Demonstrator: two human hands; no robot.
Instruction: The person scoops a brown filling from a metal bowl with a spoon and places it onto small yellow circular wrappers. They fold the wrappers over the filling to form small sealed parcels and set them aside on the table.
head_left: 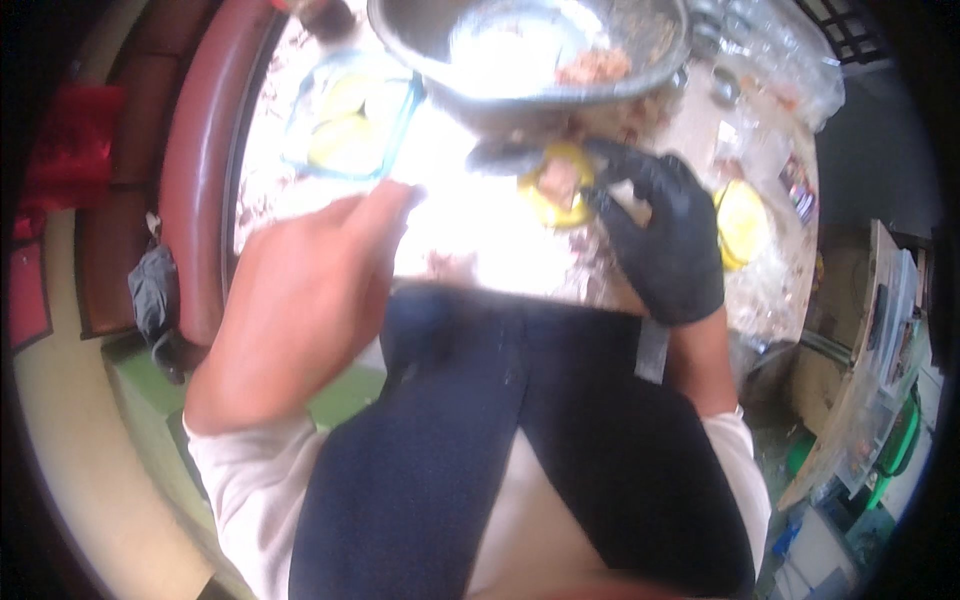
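Note:
My right hand [660,235], in a black glove, grips a yellow-rimmed food piece [558,185] with pinkish filling in its middle. Whether the yellow part is vegetable or dough, I cannot tell. A blurred dark shape [500,158] lies beside that piece. Bare and held in front of the bright patch of table, my left hand [310,285] has its fingers curled in; what they hold, if anything, is hidden by the hand and glare. Just beyond the two hands stands a wide metal bowl [470,90] with some pinkish minced mixture [595,68] inside.
A clear container [300,150] of yellow-green pieces stands at the left of the table. More yellow pieces [740,225] lie right of my glove. Crumpled clear plastic bags [790,60] fill the far right corner. A reddish-brown padded seat [195,180] borders the table's left side.

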